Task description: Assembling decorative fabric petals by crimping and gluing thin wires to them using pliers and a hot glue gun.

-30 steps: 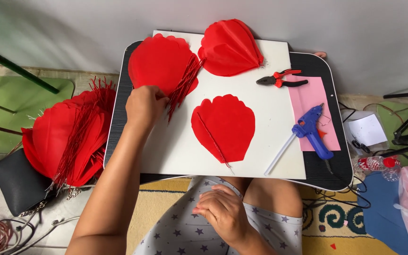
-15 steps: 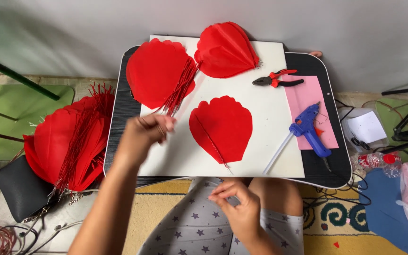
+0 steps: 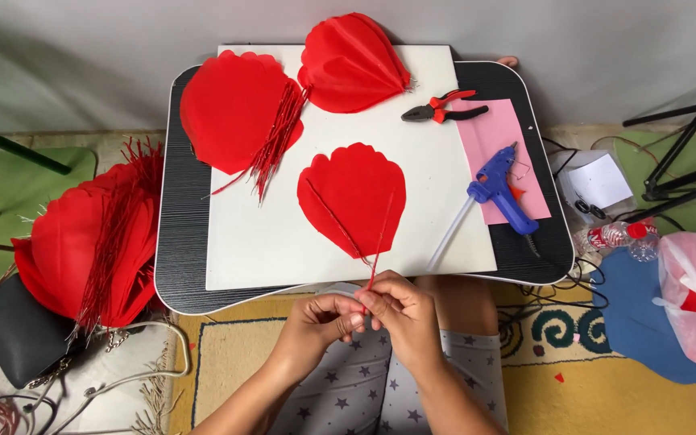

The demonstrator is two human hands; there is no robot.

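Your left hand has left the far red wire bundle, and now both it and your right hand pinch one red wire at the worktop's near edge.

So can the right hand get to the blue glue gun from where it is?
Probably yes. The glue gun lies in the open on the pink sheet, with nothing between it and the right hand. But that hand and the left hand are pinching a thin red wire.
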